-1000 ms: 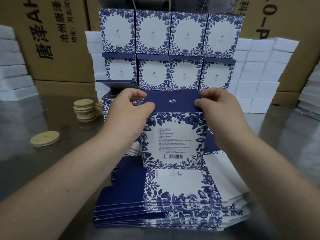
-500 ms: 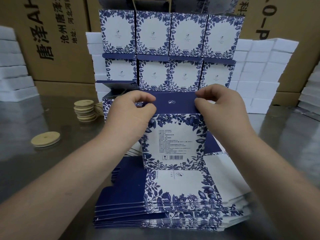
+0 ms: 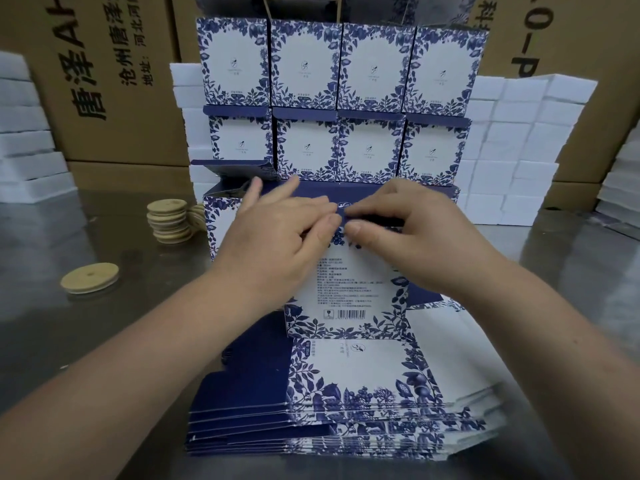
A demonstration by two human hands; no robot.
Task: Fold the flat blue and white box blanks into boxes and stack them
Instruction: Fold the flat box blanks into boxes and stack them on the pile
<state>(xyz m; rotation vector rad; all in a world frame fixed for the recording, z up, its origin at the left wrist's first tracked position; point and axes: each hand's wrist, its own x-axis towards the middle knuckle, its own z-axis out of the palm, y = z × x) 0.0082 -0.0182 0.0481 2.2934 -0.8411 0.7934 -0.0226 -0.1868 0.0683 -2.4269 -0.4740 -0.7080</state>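
The left hand lies with its fingers straight and spread, pressing flat on the navy lid of the box. The right hand has its fingers curled over the lid's near edge with the thumb against the front face, pinching that edge. Half a second ago each hand held a lid corner. Now both have slid inward, so the thumbs nearly meet at the middle of the near edge and the lid sits lower on the box.

The box stands upright on the pile of flat blanks. Its near face is white with printed text and a barcode, framed by blue leaves and fruit. One box is in hand. The blanks beneath show too many thin edges to count.

At the far side the finished boxes form two full rows of four, eight faces in all. A lower row is mostly hidden behind the hands, and its left box has a raised flap.

On the metal table, one wooden disc lies alone at the left. A short stack of discs stands farther back.

White foam blocks are piled at the left and right. Brown cartons stand behind everything.
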